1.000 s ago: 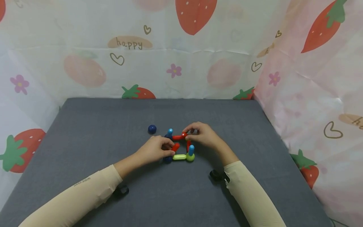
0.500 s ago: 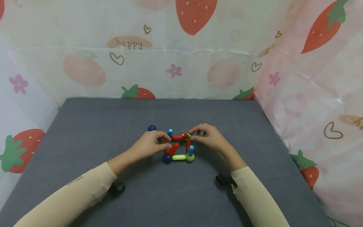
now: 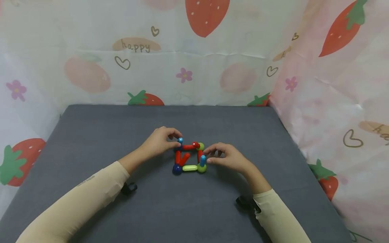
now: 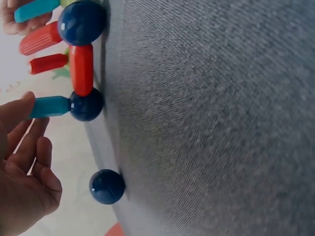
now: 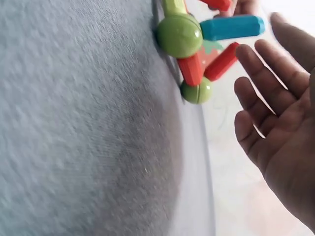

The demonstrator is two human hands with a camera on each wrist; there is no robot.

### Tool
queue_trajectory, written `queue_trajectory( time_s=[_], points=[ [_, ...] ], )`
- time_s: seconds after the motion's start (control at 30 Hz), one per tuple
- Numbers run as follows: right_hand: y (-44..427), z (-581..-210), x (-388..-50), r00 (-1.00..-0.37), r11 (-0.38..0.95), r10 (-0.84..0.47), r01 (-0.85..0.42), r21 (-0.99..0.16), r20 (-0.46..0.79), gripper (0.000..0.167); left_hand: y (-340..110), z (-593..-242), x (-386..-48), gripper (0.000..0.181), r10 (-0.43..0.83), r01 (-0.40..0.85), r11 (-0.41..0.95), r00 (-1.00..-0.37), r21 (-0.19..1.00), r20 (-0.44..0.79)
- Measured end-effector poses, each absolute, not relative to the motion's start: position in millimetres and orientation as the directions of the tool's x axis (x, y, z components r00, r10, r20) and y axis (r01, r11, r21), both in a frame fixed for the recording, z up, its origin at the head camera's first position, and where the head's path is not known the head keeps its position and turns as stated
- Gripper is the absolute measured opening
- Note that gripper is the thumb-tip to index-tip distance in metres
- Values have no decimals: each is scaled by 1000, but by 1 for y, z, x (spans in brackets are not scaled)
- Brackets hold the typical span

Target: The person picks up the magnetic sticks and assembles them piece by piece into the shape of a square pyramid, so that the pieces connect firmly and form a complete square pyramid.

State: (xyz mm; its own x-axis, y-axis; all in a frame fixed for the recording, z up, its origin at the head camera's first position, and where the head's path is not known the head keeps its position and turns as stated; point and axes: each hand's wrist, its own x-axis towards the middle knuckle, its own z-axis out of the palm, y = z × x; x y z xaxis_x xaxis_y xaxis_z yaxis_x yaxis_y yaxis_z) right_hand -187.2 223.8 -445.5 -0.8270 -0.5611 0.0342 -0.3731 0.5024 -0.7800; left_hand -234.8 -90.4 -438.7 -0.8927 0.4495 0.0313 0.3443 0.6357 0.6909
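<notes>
A four-sided frame of magnetic rods and balls lies mid-table. Its near side is a light green rod (image 3: 190, 168) between a dark blue ball (image 3: 177, 169) and a green ball (image 3: 202, 168). Red rods form the other sides, and a tilted red rod (image 3: 185, 158) rises from the near left corner. My left hand (image 3: 162, 140) pinches the upright blue rod (image 4: 51, 106) on the far left ball (image 4: 86, 104). Beside the near right blue rod (image 5: 234, 28), my right hand (image 3: 226, 156) hovers with fingers spread and apart, holding nothing. Another red rod (image 5: 222, 61) slants up from the far right green ball (image 3: 201, 146).
A loose dark blue ball (image 4: 107, 187) lies beyond the frame, hidden behind the left hand in the head view. Grey cloth covers the table (image 3: 152, 209). A strawberry-print curtain (image 3: 200, 67) hangs behind and at the sides.
The left hand has left the near left tilted red rod and moved away to the far left blue rod. The right hand released the far right corner and came nearer, toward the near right blue rod.
</notes>
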Motion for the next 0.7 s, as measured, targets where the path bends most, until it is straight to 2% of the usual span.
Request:
queue_trajectory(
  time_s=[0.1, 0.37, 0.7],
  points=[
    [218, -447, -184, -825, 522, -565, -374, -767, 17, 28, -88, -442, -238, 29, 465, 356, 630, -885, 690, 33],
    [205, -453, -185, -862, 544, -507, -338, -768, 20, 19, -78, -447, -246, 24, 508, 405, 610, -859, 681, 55],
    [187, -454, -190, -883, 580, -468, -289, -762, -22, 17, -72, -449, -239, 19, 577, 495, 602, -812, 626, 87]
  ],
)
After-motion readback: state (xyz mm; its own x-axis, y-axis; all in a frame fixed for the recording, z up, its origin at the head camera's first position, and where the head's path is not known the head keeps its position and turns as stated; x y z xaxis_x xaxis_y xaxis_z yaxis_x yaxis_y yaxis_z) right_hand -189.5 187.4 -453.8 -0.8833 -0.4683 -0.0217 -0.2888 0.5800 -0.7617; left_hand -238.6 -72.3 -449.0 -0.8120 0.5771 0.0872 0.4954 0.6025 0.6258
